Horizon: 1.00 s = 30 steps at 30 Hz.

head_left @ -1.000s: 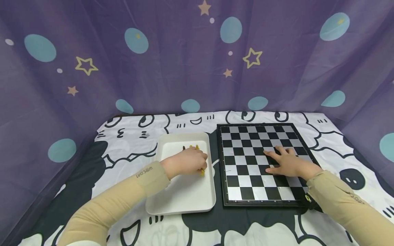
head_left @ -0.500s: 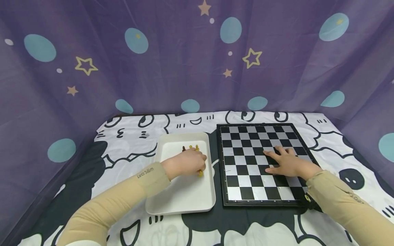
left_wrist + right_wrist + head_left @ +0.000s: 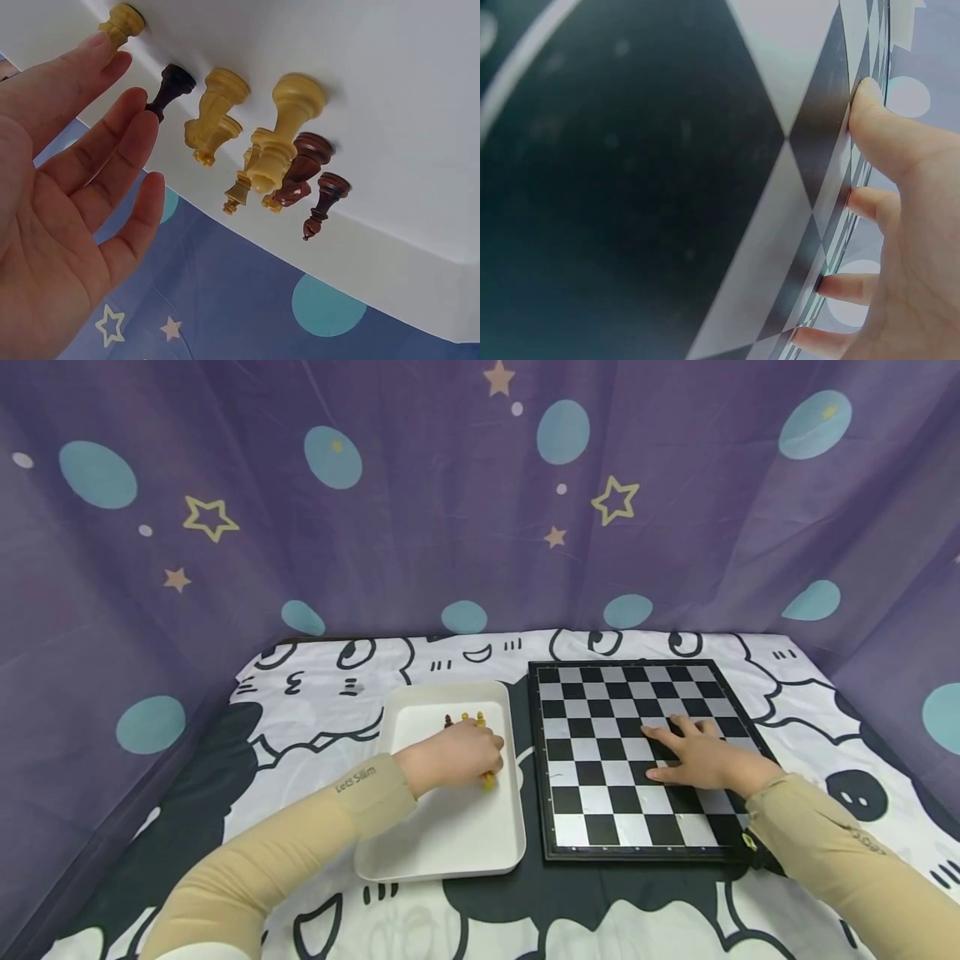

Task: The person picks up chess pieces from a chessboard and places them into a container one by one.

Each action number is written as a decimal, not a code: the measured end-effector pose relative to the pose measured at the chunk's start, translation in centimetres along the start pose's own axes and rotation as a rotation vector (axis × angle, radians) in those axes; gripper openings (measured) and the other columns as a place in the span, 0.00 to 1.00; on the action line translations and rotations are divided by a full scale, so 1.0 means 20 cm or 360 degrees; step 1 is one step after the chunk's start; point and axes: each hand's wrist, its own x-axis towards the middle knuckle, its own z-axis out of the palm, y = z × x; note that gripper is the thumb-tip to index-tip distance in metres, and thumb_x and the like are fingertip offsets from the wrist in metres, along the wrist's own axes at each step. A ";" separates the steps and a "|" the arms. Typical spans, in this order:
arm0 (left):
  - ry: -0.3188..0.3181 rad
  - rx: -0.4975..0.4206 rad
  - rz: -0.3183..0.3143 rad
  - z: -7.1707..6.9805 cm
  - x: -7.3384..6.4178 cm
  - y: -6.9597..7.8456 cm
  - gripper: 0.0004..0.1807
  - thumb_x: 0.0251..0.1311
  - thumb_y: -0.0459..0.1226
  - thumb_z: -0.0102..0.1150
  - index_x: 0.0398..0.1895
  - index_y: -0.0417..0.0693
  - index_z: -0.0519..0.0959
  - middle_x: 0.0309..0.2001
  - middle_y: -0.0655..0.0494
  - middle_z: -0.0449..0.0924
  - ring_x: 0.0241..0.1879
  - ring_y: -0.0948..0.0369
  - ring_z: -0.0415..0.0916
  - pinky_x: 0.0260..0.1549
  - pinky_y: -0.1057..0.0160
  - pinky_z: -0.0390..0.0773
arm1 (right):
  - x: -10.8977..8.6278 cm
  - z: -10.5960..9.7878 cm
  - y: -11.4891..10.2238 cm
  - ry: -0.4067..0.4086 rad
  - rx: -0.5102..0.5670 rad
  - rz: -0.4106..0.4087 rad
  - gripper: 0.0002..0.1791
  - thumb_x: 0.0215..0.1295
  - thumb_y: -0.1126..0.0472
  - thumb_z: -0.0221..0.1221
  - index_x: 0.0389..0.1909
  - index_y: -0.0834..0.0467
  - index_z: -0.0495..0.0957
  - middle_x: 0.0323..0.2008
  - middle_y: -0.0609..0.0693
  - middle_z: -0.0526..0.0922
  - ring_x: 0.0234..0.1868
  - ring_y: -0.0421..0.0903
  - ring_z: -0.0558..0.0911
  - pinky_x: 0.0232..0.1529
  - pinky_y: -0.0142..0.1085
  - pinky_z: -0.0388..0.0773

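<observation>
My left hand (image 3: 459, 753) is low inside a white tray (image 3: 442, 852). In the left wrist view, its thumb and a fingertip pinch a yellow chess piece (image 3: 124, 21), partly covered by the fingers. Near the other fingers stands a dark chess piece (image 3: 174, 82), and a yellow knight (image 3: 216, 101) is beside that. A large yellow chess piece (image 3: 295, 105), a brown knight (image 3: 306, 165) and a brown pawn-like piece (image 3: 328, 199) stand farther along. My right hand (image 3: 708, 760) rests on the checkered chessboard (image 3: 588, 777), fingers spread, touching its surface.
The tray stands left of the black-framed chessboard, with a narrow strip of patterned tablecloth (image 3: 517, 902) between them. A purple curtain (image 3: 450, 527) hangs behind the table. A small dark item with a yellow mark (image 3: 750, 841) is at the board's near right corner.
The yellow piece at my left fingers has shifted slightly left and nearer the hand since a second ago. My right hand stays in place on the board.
</observation>
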 end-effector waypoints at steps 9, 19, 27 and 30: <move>0.0014 -0.0080 -0.0026 -0.02 -0.03 -0.01 0.05 0.49 0.39 0.68 0.23 0.55 0.80 0.27 0.61 0.73 0.27 0.64 0.70 0.27 0.64 0.63 | 0.00 -0.01 0.01 -0.0001 -0.0007 -0.0009 0.49 0.53 0.28 0.55 0.69 0.53 0.59 0.66 0.73 0.50 0.61 0.79 0.52 0.47 0.71 0.64; 0.0335 -0.0193 -0.0312 -0.09 -0.14 -0.05 0.14 0.56 0.46 0.64 0.44 0.52 0.82 0.37 0.57 0.78 0.38 0.58 0.76 0.40 0.56 0.73 | -0.03 -0.01 0.02 0.0038 0.0077 -0.0040 0.48 0.56 0.27 0.50 0.70 0.54 0.57 0.64 0.73 0.52 0.59 0.78 0.54 0.47 0.71 0.64; 0.0763 -0.0256 -0.0728 -0.16 -0.30 -0.07 0.26 0.60 0.45 0.61 0.59 0.44 0.73 0.52 0.46 0.76 0.53 0.48 0.72 0.55 0.47 0.69 | -0.12 -0.10 0.02 0.0344 0.0198 -0.0120 0.42 0.63 0.35 0.52 0.70 0.57 0.57 0.65 0.71 0.55 0.60 0.75 0.60 0.49 0.68 0.64; 0.0850 -0.0262 -0.0832 -0.17 -0.37 -0.07 0.28 0.60 0.46 0.61 0.62 0.43 0.71 0.57 0.42 0.72 0.58 0.44 0.68 0.58 0.44 0.66 | -0.16 -0.13 -0.01 0.0514 0.0153 -0.0098 0.39 0.64 0.39 0.55 0.68 0.59 0.60 0.66 0.70 0.55 0.62 0.74 0.59 0.50 0.67 0.64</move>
